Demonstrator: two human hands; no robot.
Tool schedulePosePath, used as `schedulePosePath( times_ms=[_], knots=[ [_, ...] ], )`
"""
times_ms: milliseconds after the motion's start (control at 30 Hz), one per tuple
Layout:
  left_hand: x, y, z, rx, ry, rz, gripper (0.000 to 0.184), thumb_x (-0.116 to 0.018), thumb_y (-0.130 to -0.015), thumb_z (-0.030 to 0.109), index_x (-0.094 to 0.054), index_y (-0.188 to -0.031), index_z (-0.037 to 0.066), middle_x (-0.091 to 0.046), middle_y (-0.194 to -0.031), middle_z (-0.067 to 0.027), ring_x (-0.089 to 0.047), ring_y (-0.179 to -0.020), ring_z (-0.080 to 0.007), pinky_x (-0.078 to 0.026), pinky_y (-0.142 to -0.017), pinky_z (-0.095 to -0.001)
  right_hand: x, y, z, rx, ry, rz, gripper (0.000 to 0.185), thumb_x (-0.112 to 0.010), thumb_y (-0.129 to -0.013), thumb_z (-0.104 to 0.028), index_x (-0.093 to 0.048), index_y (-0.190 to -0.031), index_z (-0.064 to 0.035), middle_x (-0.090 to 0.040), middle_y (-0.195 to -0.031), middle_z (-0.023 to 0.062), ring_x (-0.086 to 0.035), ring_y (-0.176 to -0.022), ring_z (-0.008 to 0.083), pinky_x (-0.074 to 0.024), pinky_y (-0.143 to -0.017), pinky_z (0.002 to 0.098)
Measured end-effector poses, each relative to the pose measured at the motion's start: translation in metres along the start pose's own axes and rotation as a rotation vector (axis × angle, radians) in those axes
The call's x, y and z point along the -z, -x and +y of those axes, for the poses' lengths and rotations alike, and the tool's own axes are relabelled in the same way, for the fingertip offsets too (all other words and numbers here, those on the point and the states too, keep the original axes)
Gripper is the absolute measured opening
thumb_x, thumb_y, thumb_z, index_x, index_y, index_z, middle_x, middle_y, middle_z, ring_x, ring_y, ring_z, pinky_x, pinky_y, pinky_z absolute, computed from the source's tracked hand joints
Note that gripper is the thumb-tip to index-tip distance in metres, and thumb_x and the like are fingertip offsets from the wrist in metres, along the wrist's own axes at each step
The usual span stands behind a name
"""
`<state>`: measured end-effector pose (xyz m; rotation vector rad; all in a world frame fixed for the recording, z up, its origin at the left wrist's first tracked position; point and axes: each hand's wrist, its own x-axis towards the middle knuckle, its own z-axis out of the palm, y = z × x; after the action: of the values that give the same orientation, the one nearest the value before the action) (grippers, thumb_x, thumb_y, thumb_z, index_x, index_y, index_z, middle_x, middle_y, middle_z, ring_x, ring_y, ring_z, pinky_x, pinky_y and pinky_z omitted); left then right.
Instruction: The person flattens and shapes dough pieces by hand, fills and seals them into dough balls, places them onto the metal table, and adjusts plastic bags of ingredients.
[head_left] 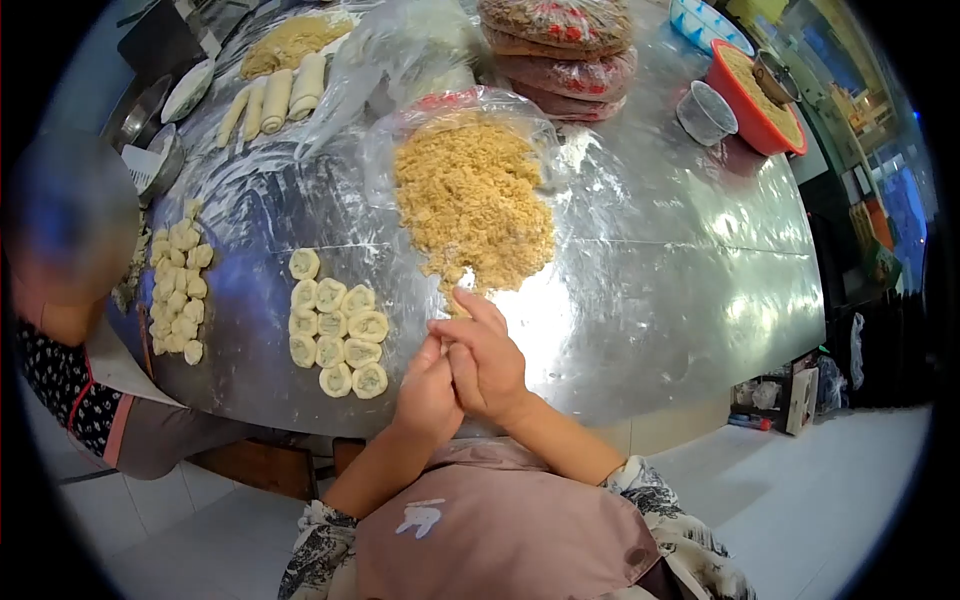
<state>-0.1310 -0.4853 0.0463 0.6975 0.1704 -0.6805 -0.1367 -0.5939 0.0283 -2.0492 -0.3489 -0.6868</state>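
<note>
My left hand and my right hand are pressed together in front of my apron, at the table's near side. Both are closed, with the fingers folded against each other; anything between them is hidden. Just beyond my fingertips lies a heap of crumbly, yellow-brown filling, spilling from an opened clear plastic bag. Left of my hands, small round dough pieces with pressed, darker centres sit close together in short rows.
Farther left is a cluster of small dough lumps, beside a seated person. Dough rolls lie at the back left. Stacked bags of brown filling, a clear plastic cup and a red bowl stand at the back.
</note>
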Motion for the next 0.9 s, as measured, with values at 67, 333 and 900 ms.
schedulePosePath(
  times_ms=[67,333,900],
  knots=[
    [-0.016,0.003,0.004,-0.039,0.015,-0.040,0.043,-0.027,-0.096,0.005,-0.023,-0.138,0.000,-0.035,-0.137,-0.0141,-0.041,-0.124,-0.0231,-0.036,-0.102,-0.0354,0.003,-0.008,-0.011,-0.506,-0.395,0.119,0.028,-0.048,-0.094,-0.017,-0.050,-0.116,-0.0011,-0.061,-0.110,0.0155,-0.052,-0.113,0.0254,-0.0407,-0.094,0.0343],
    [-0.008,0.003,0.014,-0.662,-0.869,-0.087,0.031,-0.038,-0.098,0.017,-0.048,-0.120,-0.002,-0.050,-0.123,-0.0127,-0.047,-0.115,-0.0211,-0.037,-0.098,-0.0330,0.016,-0.026,-0.039,-0.538,-0.574,0.024,0.058,-0.046,-0.095,-0.030,-0.026,-0.139,0.0029,-0.044,-0.131,0.0153,-0.047,-0.114,0.0176,-0.0366,-0.095,0.0273],
    [-0.007,-0.002,0.005,-0.293,-0.534,-0.164,0.088,-0.017,-0.086,0.069,-0.009,-0.145,0.004,-0.020,-0.148,-0.0110,-0.021,-0.136,-0.0230,-0.017,-0.110,-0.0360,0.002,-0.012,-0.008,-0.276,-0.191,-0.116,0.048,-0.036,-0.096,-0.031,-0.035,-0.135,-0.0030,-0.029,-0.139,0.0259,-0.027,-0.131,0.0386,-0.0262,-0.105,0.0416]
  ],
)
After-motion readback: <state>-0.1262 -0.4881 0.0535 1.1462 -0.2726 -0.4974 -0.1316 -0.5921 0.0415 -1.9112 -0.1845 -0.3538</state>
